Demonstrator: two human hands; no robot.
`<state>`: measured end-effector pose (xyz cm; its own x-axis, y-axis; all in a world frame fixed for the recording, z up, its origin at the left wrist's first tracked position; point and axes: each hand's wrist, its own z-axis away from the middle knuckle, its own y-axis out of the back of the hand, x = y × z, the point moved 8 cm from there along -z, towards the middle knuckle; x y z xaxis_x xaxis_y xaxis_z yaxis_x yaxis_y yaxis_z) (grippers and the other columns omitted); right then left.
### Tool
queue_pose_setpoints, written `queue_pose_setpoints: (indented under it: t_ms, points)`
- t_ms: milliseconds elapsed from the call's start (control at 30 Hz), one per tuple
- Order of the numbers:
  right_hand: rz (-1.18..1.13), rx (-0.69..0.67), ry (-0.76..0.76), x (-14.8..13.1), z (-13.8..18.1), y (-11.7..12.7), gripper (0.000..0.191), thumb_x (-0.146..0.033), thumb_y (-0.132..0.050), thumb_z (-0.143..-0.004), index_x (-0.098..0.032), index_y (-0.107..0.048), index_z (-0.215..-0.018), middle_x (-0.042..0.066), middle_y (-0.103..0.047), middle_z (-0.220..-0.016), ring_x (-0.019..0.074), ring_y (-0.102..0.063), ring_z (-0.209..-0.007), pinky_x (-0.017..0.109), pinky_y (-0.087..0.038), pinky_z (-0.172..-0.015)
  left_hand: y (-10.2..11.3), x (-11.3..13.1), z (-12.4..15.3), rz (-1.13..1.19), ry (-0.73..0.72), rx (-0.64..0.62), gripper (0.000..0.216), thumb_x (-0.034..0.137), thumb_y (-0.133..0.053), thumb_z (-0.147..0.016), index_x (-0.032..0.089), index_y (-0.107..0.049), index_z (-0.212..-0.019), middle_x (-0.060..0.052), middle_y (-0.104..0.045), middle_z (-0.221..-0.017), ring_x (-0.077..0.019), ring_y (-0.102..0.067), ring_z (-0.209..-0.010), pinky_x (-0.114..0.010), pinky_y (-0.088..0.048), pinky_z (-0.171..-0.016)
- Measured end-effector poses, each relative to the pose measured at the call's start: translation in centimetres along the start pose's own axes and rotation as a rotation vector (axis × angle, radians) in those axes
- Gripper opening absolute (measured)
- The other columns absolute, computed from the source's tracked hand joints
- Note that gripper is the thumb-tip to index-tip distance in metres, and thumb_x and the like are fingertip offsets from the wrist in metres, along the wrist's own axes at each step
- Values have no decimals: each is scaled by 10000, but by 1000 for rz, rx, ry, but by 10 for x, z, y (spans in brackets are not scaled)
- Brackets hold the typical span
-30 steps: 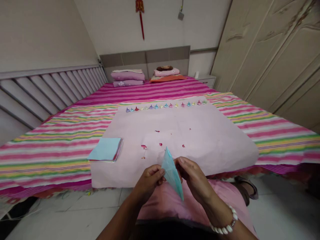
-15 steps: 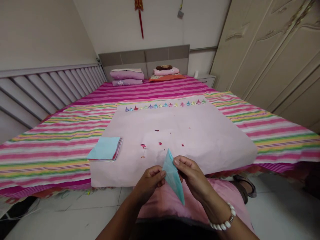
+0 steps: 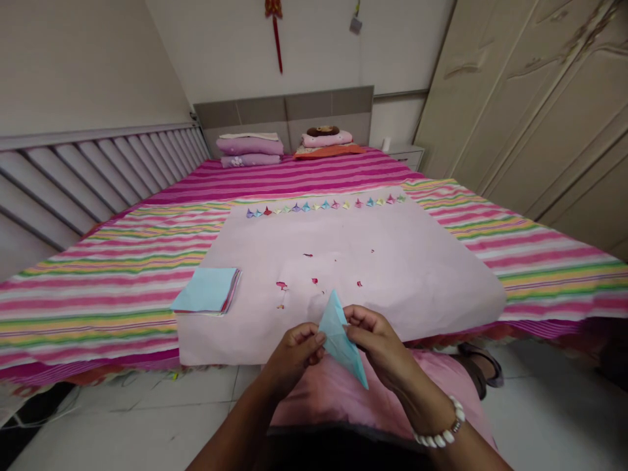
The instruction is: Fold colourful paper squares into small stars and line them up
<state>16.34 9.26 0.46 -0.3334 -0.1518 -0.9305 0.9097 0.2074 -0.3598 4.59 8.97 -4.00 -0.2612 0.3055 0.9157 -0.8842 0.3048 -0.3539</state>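
Both my hands pinch a folded light-blue paper point(image 3: 341, 337), a long diamond shape pointing up and down, held over my lap in front of the bed. My left hand point(image 3: 293, 356) grips its left edge with closed fingers. My right hand point(image 3: 380, 347), a white bead bracelet on its wrist, pinches the right edge. On the bed lies a large pink sheet point(image 3: 353, 261). A stack of square coloured papers point(image 3: 207, 291) with a light-blue top sheet rests at the sheet's left edge. A row of several small folded paper figures point(image 3: 324, 207) lines its far edge.
The bed has a striped pink, yellow and green cover point(image 3: 98, 281). Small paper scraps point(image 3: 314, 281) dot the pink sheet. Folded bedding point(image 3: 250, 149) sits at the headboard. A wardrobe point(image 3: 540, 98) stands on the right, a slatted panel point(image 3: 88, 176) on the left. A shoe point(image 3: 481, 363) rests on the tiled floor.
The blue paper has tilted slightly, its lower tip swinging right, and my right fingers have shifted along its edge. Both hands stay at the same spot.
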Motion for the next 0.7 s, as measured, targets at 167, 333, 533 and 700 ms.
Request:
queue_pose_setpoints:
  t_ms: [167,333,533,700]
  points:
    - [94,-24,41,1,-2,-5,175,-317,-725,-672,-186,-644,-756,-24,-624,-630,138,-573,-572,263,-453,-586,0,2,-1,-89,8,75,246,379,-690,-745,141,-631,-752,31,-533,-604,-76,-424,-544,-207,-320,-548]
    - [298,53,132,6,-3,1,137,-300,-627,-752,-185,-639,-824,-9,-622,-660,157,-573,-590,268,-457,-547,-8,15,4,-213,-38,114,337,461,-556,-828,140,-641,-890,14,-518,-661,-113,-459,-612,-233,-379,-572]
    - [676,161,365,-9,3,-4,142,-180,-555,-784,-191,-692,-817,21,-619,-712,163,-540,-642,271,-415,-582,-16,27,9,-396,-89,161,379,481,-537,-823,136,-617,-956,7,-529,-693,-139,-497,-615,-239,-402,-516]
    - [674,167,378,-11,5,-4,179,-130,-562,-761,-216,-715,-795,28,-609,-708,179,-542,-662,288,-404,-601,-10,23,10,-430,-128,213,253,382,-598,-786,154,-641,-886,-9,-592,-723,-167,-547,-671,-267,-455,-582]
